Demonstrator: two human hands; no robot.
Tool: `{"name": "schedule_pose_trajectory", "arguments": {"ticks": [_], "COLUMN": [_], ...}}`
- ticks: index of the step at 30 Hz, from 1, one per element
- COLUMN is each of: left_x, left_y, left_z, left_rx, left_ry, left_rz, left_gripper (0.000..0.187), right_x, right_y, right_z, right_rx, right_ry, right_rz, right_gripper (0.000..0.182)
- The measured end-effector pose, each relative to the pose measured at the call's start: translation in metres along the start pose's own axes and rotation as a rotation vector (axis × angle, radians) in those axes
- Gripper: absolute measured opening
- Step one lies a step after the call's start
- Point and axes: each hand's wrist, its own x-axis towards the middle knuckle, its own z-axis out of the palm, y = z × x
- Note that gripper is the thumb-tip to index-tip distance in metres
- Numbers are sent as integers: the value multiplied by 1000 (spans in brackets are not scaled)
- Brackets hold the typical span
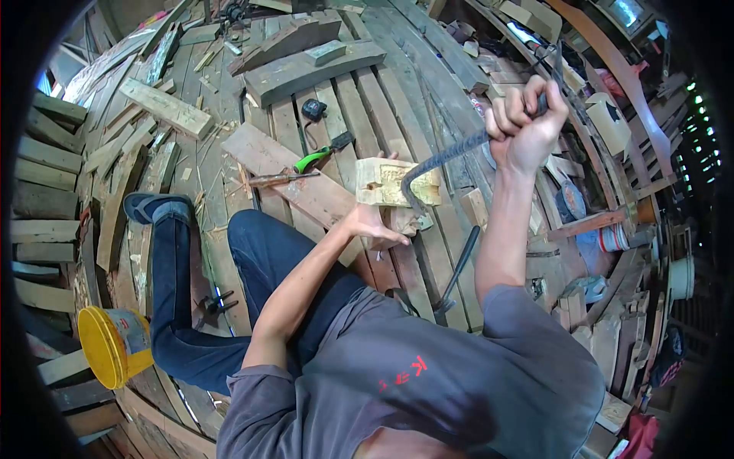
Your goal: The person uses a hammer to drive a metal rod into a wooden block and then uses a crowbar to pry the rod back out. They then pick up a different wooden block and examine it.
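Note:
A pale wooden block (382, 174) with a rough hollow cut in its face sits at the middle of the head view. My left hand (369, 223) grips it from the near left, thumb along the near side and fingertips showing at its far edge. High on the right, my right hand (526, 126) is wrapped round a dark ribbed crowbar (456, 155). The bar's hooked end overlaps the block's hollow, and its other end sticks up past my fist. Under the block is another piece of wood (380, 243).
A green-handled tool (323, 153) and a slim wooden-handled tool (281, 179) lie on a plank (267, 153). Beyond is a black tape measure (313, 109). A black-handled tool (462, 264) lies at the near right. A yellow bucket (99, 348) stands left, with timber stacked around.

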Motion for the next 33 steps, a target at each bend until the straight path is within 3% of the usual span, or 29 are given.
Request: {"name": "schedule_pose_trajectory", "arguments": {"ticks": [8, 10, 11, 13, 16, 19, 22, 24, 25, 26, 30, 33], "left_x": [-2, 6, 15, 21, 20, 22, 26, 30, 27, 29, 19, 21], "left_y": [-12, -42, -61, -61, -46, -40, -62, -57, -47, -37, -50, -48], "left_z": [3, 0, -4, -9, -1, 5, 14, 14, 14, 10, 26, 29], "left_rx": [120, 48, -57, -122, -3, 68, -246, -114, -109, 160, -613, -587], "left_ry": [-87, -280, -516, -665, -416, -297, -385, -425, -343, -305, -317, -304], "left_rz": [-70, -197, -379, -478, -228, -66, -168, -84, -48, 116, -153, -44], "left_gripper": [104, 96, 96, 98, 106, 105, 87, 77, 63, 58, 61, 56], "right_x": [-10, -11, -11, -9, -6, -6, -11, -18, -22, -26, -42, -54], "right_y": [-13, -15, -15, -16, -17, -18, -21, -24, -26, -27, -26, -32], "right_z": [-22, -25, -28, -32, -40, -39, -40, -40, -40, -39, -40, -49], "right_rx": [53, 57, 70, 76, 90, 61, 68, 99, 137, 135, 181, 211], "right_ry": [-4, 8, 11, 27, 14, 32, 15, -23, -78, -109, -193, -206], "right_rz": [-46, -51, -49, -54, -45, -59, -70, -91, -88, -107, -182, -214], "right_gripper": [43, 44, 43, 44, 44, 44, 45, 46, 49, 49, 55, 58]}}
